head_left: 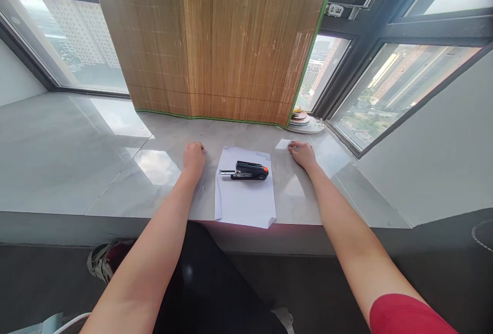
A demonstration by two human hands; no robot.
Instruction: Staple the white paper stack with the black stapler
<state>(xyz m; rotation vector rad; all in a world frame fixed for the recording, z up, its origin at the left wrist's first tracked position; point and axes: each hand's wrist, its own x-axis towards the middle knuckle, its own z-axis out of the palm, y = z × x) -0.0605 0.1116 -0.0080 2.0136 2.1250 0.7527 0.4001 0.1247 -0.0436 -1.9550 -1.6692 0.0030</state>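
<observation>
A black stapler (252, 170) with an orange tip lies across a stack of white paper (246, 198). Its silver metal magazine rail sticks out to the left. The sheets have slightly curled lower corners, and small print shows at the top right. My left hand (194, 158) rests on the sill left of the paper, fingers curled in, with nothing visible in it. To the right of the paper, my right hand (302, 153) also rests closed on the surface. A bright white patch lies by its fingertips; I cannot tell whether it is paper or reflected light. Neither hand touches the stapler.
The pale tiled window sill (115, 180) carries everything. A bamboo blind (231, 41) with green edging hangs behind the paper. Stacked plates (306, 124) stand in the right corner by the window frames. A shoe (102, 262) shows on the dark floor below the front edge.
</observation>
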